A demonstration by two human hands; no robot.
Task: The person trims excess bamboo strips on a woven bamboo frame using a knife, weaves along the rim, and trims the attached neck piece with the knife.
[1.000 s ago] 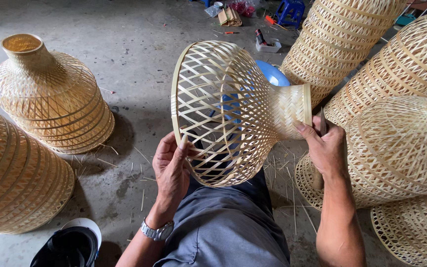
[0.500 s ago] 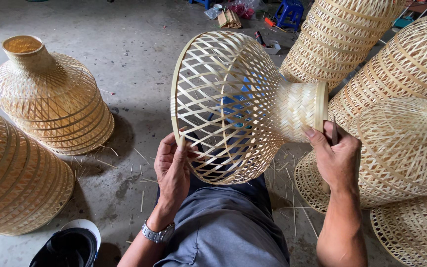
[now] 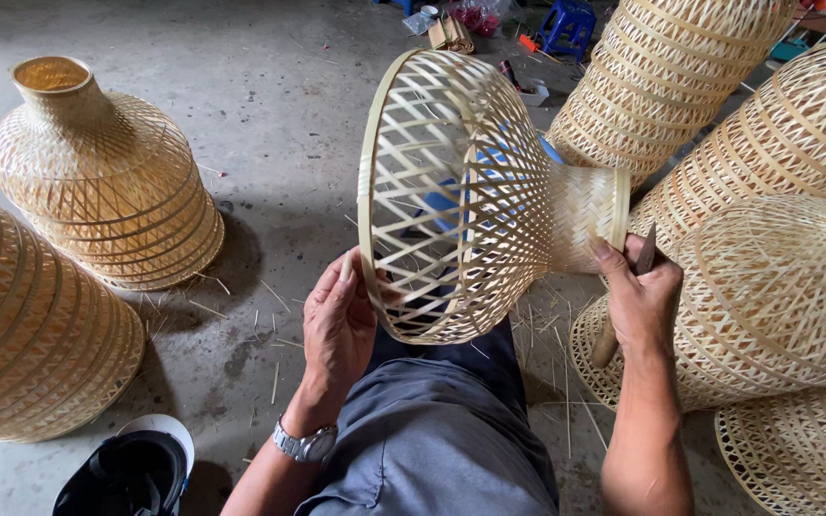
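Observation:
A woven bamboo lampshade [image 3: 470, 191] lies on its side over my lap, its wide open rim to the left and its narrow neck to the right. My left hand [image 3: 338, 320] grips the lower part of the wide rim. My right hand [image 3: 641, 296] sits just below the neck, thumb touching its edge, and holds a small knife with a wooden handle that sticks out below the fist and a dark blade above it.
A stack of finished shades [image 3: 97, 182] stands at the left, a bigger one [image 3: 21, 325] nearer. More shades [image 3: 776, 268] crowd the right side. A dark shoe [image 3: 126, 473] lies at bottom left. Bamboo slivers litter the concrete floor. A blue stool [image 3: 566, 19] stands far back.
The shade has turned in my hands, so the neck now points squarely right. My right hand has moved up close under the neck's edge with the knife.

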